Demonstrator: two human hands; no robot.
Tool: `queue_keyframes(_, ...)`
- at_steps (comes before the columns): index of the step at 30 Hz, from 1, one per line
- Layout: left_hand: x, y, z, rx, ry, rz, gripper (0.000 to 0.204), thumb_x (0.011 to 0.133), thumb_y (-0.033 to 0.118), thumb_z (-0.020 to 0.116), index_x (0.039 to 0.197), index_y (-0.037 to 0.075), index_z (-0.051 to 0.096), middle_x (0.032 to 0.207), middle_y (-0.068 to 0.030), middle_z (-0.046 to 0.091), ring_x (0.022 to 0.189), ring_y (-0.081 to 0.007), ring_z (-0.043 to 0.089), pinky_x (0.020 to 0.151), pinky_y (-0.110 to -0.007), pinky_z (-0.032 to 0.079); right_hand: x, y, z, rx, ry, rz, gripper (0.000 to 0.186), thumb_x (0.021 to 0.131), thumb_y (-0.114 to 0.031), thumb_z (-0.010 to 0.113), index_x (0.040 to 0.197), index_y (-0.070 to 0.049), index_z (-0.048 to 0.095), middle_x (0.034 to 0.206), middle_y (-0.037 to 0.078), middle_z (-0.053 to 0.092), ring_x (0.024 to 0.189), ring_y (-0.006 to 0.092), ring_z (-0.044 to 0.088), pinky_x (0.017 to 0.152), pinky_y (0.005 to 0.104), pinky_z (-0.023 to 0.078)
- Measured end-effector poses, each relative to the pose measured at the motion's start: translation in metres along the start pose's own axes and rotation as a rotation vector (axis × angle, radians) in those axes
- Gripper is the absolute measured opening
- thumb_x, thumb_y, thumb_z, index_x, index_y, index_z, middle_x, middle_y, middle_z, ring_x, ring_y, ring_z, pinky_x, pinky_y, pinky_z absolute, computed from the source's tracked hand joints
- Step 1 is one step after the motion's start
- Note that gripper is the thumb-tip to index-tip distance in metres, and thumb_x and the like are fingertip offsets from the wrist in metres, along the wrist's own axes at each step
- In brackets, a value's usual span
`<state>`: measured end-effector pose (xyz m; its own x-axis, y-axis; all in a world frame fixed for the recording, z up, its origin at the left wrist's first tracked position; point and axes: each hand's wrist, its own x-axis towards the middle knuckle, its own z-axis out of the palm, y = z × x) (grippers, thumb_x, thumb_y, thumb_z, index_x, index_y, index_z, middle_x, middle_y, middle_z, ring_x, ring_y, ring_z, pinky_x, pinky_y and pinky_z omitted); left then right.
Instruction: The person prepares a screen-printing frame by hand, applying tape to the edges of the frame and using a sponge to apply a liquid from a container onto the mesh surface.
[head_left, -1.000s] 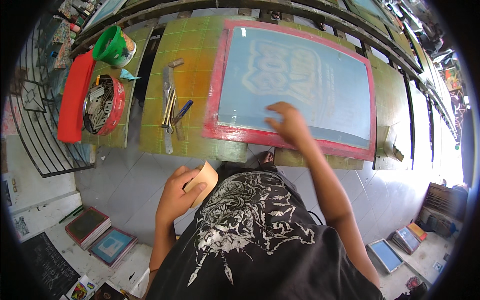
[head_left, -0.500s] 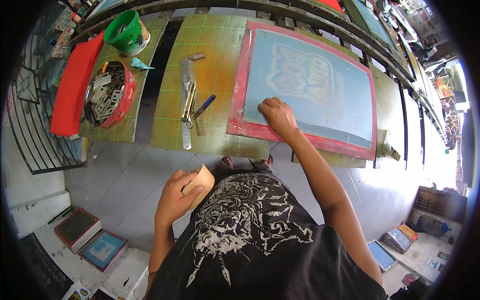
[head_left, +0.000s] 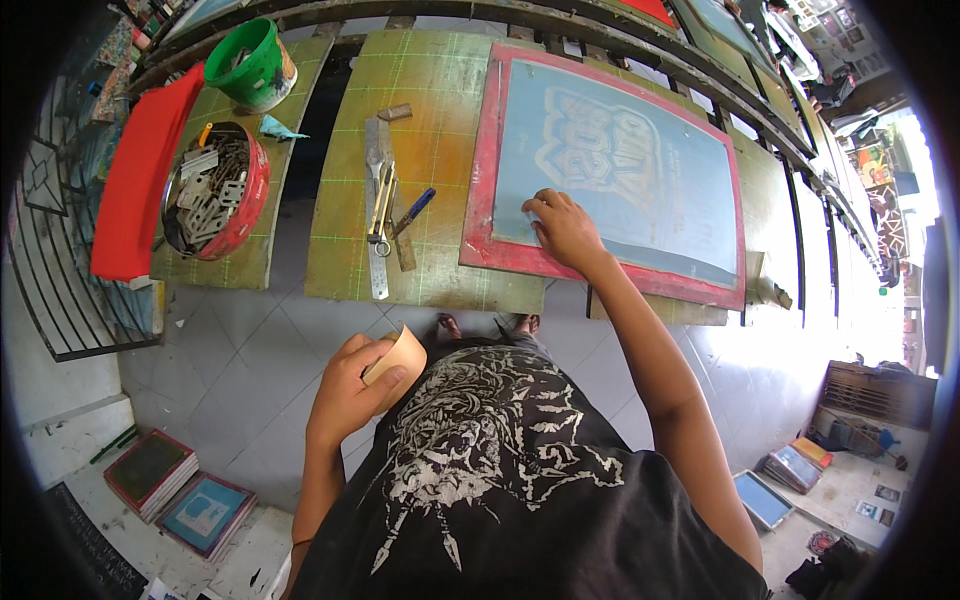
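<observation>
My left hand (head_left: 355, 390), low over my dark printed shirt, is closed round a curled piece of beige card-like material (head_left: 400, 352). My right hand (head_left: 563, 228) rests its curled fingers on the lower left of the blue mesh (head_left: 680, 225) in a red-framed screen (head_left: 478, 175), which bears a faint lettered design; whether anything is under the fingertips is hidden. Left of the screen, on a yellow-green board (head_left: 340, 200), lie a metal ruler (head_left: 379, 280), slim metal tools (head_left: 383, 215), a blue pen (head_left: 420, 203) and a short block (head_left: 395, 112).
At left are a red slab (head_left: 130, 185), a red tin of metal pieces (head_left: 245, 210), a green bucket (head_left: 240, 70) and a black wire rack (head_left: 60, 310). Dark rails (head_left: 690, 75) run behind the boards. Stacked screens (head_left: 150, 470) lie low behind me on both sides.
My right hand has moved down from above the mesh onto its lower left, its fingers curling. The view has shifted slightly. My left hand still holds the beige piece.
</observation>
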<state>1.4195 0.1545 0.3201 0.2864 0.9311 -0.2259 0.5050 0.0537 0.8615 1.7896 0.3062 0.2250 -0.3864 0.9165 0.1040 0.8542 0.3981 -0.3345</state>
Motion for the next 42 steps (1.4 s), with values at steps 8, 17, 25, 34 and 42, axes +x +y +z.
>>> queue_keyframes(8, -0.005, -0.003, 0.003, 0.001, 0.013, 0.005, 0.040, 0.085, 0.023, 0.073, 0.116, -0.001, 0.067, 0.087, -0.0135, 0.058, 0.080, -0.0278, 0.057, 0.075, -0.036, 0.046, 0.001, 0.000, -0.001, 0.020, -0.051, -0.005, 0.025, 0.083, -0.005, 0.064, 0.107, -0.012, 0.065, 0.108, 0.010, 0.061, 0.106, 0.0314, 0.059, 0.091, 0.0437, 0.049)
queue_keyframes(17, -0.009, -0.005, 0.005, 0.002, 0.024, 0.008, 0.039, 0.086, 0.026, 0.073, 0.114, -0.001, 0.068, 0.087, -0.0140, 0.058, 0.082, -0.0286, 0.057, 0.077, -0.037, 0.047, 0.000, -0.002, -0.004, 0.041, -0.029, -0.029, 0.023, 0.082, -0.006, 0.063, 0.105, -0.010, 0.065, 0.103, 0.009, 0.062, 0.101, 0.0303, 0.060, 0.088, 0.0434, 0.050)
queue_keyframes(25, -0.009, -0.005, 0.007, 0.001, 0.022, 0.030, 0.040, 0.086, 0.025, 0.073, 0.116, -0.001, 0.067, 0.088, -0.0140, 0.058, 0.081, -0.0283, 0.058, 0.076, -0.036, 0.047, -0.001, 0.002, -0.006, 0.043, -0.054, -0.067, 0.021, 0.081, -0.006, 0.063, 0.101, -0.010, 0.065, 0.104, 0.008, 0.063, 0.100, 0.0295, 0.059, 0.088, 0.0434, 0.049)
queue_keyframes(34, -0.009, -0.003, 0.007, -0.023, 0.011, 0.006, 0.036, 0.085, 0.022, 0.074, 0.110, -0.003, 0.068, 0.086, -0.0105, 0.057, 0.080, -0.0226, 0.055, 0.075, -0.033, 0.044, 0.000, -0.004, -0.010, 0.086, -0.076, -0.058, 0.035, 0.081, -0.003, 0.060, 0.115, -0.011, 0.059, 0.112, 0.008, 0.065, 0.109, 0.0300, 0.059, 0.095, 0.0449, 0.047)
queue_keyframes(42, -0.009, -0.003, 0.009, -0.003, 0.015, 0.007, 0.035, 0.085, 0.021, 0.074, 0.110, -0.003, 0.068, 0.085, -0.0102, 0.056, 0.080, -0.0224, 0.055, 0.075, -0.033, 0.044, 0.004, -0.005, -0.012, 0.076, -0.121, -0.048, 0.035, 0.082, -0.001, 0.059, 0.115, -0.010, 0.057, 0.110, 0.008, 0.067, 0.109, 0.0295, 0.060, 0.094, 0.0446, 0.047)
